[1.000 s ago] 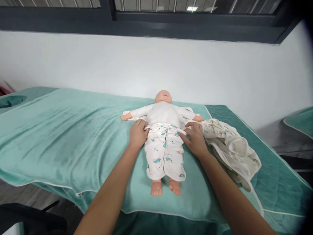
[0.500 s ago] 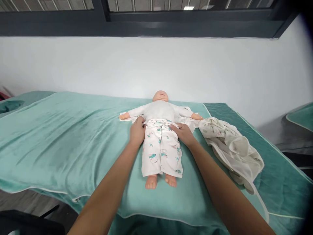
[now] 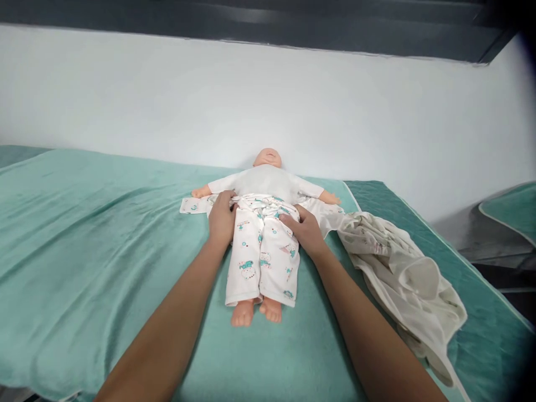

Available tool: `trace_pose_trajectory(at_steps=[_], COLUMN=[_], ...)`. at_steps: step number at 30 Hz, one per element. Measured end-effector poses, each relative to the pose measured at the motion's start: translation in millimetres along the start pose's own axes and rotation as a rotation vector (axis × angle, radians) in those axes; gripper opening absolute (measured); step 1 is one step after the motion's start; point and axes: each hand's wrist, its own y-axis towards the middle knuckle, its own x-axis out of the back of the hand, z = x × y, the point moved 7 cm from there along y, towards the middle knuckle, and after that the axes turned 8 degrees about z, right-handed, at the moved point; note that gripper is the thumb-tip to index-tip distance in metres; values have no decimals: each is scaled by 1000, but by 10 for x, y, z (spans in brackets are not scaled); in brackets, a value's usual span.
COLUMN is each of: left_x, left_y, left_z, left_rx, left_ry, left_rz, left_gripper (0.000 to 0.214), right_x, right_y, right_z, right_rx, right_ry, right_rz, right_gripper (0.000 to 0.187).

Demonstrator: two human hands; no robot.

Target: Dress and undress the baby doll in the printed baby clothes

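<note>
A baby doll (image 3: 268,181) lies on its back with its head by the wall and both arms spread wide. White printed trousers (image 3: 245,257) cover its legs, and the bare feet stick out below the cuffs. My left hand (image 3: 223,219) grips the trousers' waist on the left side, fingers curled round the cloth. At the right side of the waist, my right hand (image 3: 307,231) is closed on the same trousers, its thumb lying over the front. A printed white garment (image 3: 329,213) is spread beneath the doll, its sleeve end showing at the left.
A crumpled white cloth garment (image 3: 402,268) lies to the right of the doll. Green sheets (image 3: 125,234) cover the bed, wrinkled at the left. Behind stands a white wall (image 3: 167,100) under a dark window frame (image 3: 268,25). Another green surface (image 3: 513,209) juts in at the far right.
The camera view has tilted down and shifted, so the window bars are out of sight. Both hands stay at the trousers' waist; my right thumb lies further over the front cloth.
</note>
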Motion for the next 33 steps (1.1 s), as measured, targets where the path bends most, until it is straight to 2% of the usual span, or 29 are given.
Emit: trace_pose_trajectory(at_steps=[3,7,10,15,19,24,27,30,33], left_x=[40,100,173,317,379,387,388,374,334], left_y=[-7,-144,-403,-1019,-1318,-1336,-1309,-1284,-1228], left_z=[-65,-109,-149,-286,-345,-353,-362,-356,-341], left_rx=[-94,-130,-113,-71,-29,-7,-28,-42,-41], left_ry=[-60,-142,-163,-116,-55,-1,-21,-17,12], left_rz=[-8,14,47,120,134,118,100,83,70], left_gripper=[21,19,23,27,28,27,24,22,22], right_x=[12,23,34,38,29,-129,-213,-277,-301], right_y=[1,-20,-45,-97,-356,-1070,-1425,-1524,-1426], right_z=[-33,-39,-49,-15,109,283,374,418,390], right_rx=[-26,-19,-19,-15,-19,-36,-9,1,-42], right_ry=[-23,-51,-77,-110,-116,-114,-158,-209,-231], right_rz=[-8,-33,-66,-109,-118,19,43,45,13], right_gripper=[40,42,42,43,44,45,39,33,42])
